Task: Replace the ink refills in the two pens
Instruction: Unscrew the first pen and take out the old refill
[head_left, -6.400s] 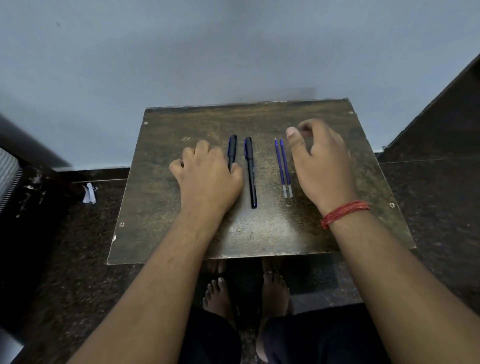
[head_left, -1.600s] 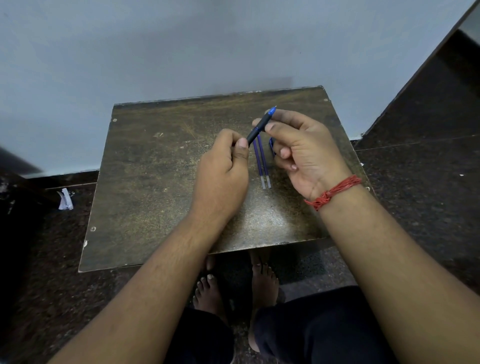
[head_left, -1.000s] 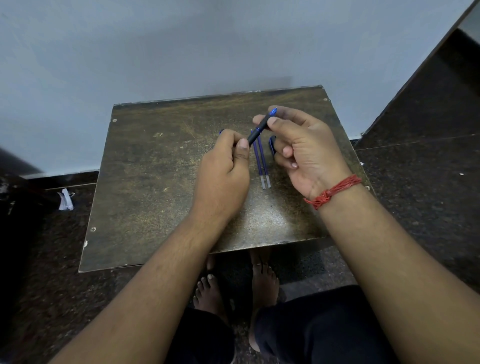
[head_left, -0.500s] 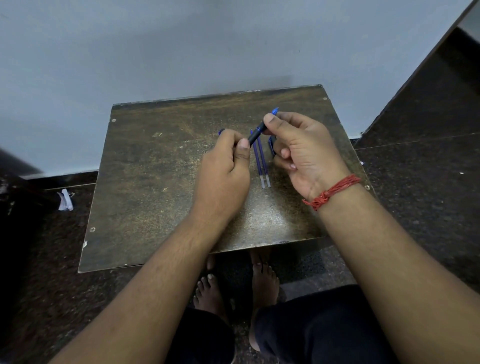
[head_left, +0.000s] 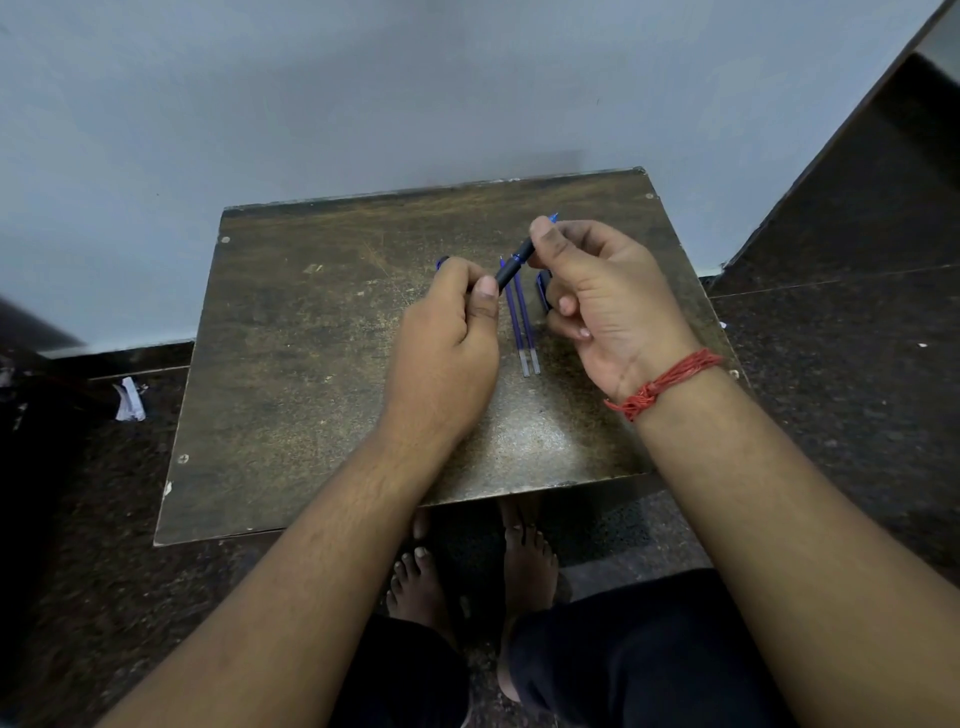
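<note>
A dark pen (head_left: 514, 267) with a blue tip is held tilted above the small brown table (head_left: 311, 374). My left hand (head_left: 447, 348) grips its barrel end and my right hand (head_left: 602, 301) pinches its tip end between thumb and forefinger. A dark blue piece, apparently a pen cap (head_left: 543, 290), is tucked under my right hand's curled fingers. Two blue ink refills (head_left: 523, 332) lie side by side on the table below the pen. A blue end of the second pen (head_left: 441, 262) peeks out beyond my left hand; the rest is hidden.
The table stands against a pale wall on a dark speckled floor. A crumpled white scrap (head_left: 129, 400) lies on the floor at the left. My bare feet (head_left: 467, 566) are under the table's near edge.
Since 6.4 s ago both hands lifted one pen off the table and took its cap off. In the last second my right thumb shifted slightly along the tip end.
</note>
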